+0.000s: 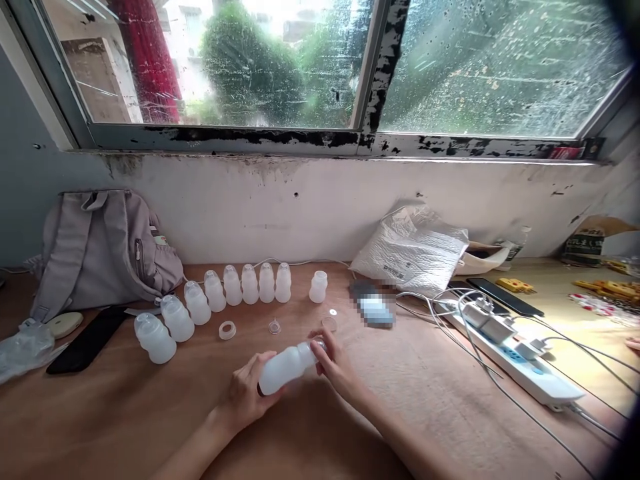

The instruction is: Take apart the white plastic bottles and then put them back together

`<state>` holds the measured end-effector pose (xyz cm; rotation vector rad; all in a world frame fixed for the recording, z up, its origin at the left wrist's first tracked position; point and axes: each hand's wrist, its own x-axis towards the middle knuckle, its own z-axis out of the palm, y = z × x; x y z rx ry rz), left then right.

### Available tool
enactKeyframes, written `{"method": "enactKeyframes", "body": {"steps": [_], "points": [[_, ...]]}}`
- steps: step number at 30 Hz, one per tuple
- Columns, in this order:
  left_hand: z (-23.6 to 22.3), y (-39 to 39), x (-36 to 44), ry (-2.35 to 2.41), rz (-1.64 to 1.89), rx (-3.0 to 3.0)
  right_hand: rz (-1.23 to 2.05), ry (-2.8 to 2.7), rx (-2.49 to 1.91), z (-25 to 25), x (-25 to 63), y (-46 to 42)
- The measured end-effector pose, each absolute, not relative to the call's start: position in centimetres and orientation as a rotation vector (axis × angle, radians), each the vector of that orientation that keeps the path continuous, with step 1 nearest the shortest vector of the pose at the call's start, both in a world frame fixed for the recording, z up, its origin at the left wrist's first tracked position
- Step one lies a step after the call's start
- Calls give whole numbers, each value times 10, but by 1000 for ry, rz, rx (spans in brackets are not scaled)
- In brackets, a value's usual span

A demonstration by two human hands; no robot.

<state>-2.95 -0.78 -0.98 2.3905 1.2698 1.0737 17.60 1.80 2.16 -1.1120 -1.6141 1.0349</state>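
My left hand [250, 390] is closed around the lower end of a frosted white baby bottle [287, 368], which lies tilted on its side above the table with its top toward the right. The fingers of my right hand [333, 360] grip the bottle's top end and hide most of it. Beyond my hands lie a whitish screw ring [227, 330], a clear bottle nipple [275, 326], a small white disc [333, 312] and a clear round piece [329, 324] partly behind my right fingers. Another small frosted bottle [318, 287] stands upright farther back.
Several frosted bottles [233, 285] stand in a curved row at the back left, near a grey backpack [100, 247] and a black phone [90, 340]. A silvery bubble bag [413, 247] leans on the wall. Right of it lies a power strip [530, 373] with tangled cables.
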Motion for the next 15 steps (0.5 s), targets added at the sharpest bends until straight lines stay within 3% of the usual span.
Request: {"method": "enactKeyframes", "body": {"steps": [6,15], "points": [[-6,-19,-25,1291,947,2280,855,-1637,-1237,10,180,19],[-2,-23,-20,1381,903,2234,911,-1500,-1284,3,181,22]]}}
